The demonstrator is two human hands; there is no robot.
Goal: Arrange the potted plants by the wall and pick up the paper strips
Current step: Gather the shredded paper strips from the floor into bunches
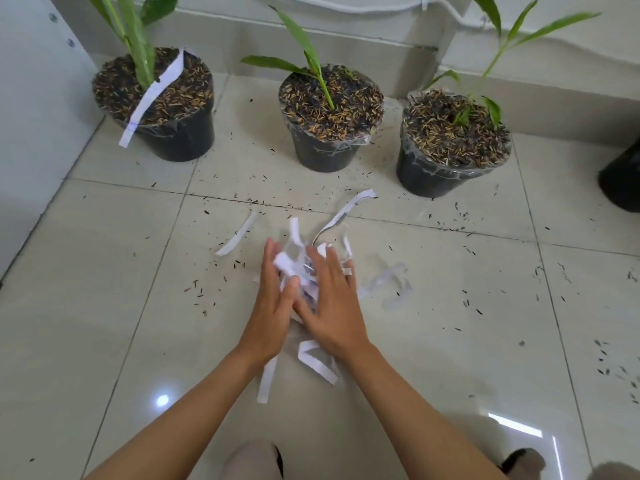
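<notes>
Three black potted plants stand in a row by the wall: the left pot (173,133), the middle pot (322,150) and the right pot (433,174). A long white paper strip (152,95) lies across the left pot's soil and hangs over its rim. My left hand (273,303) and my right hand (332,306) press together around a bunch of white paper strips (294,268) above the floor. Loose ends hang below the hands. One strip (237,235) lies on the tile to the left, and a blurred strip (381,282) lies to the right.
Dark soil bits and husks are scattered over the glossy tile floor (104,306). A white cabinet side (31,116) stands at the left. Part of another black pot (623,181) shows at the right edge. My knees sit at the bottom edge.
</notes>
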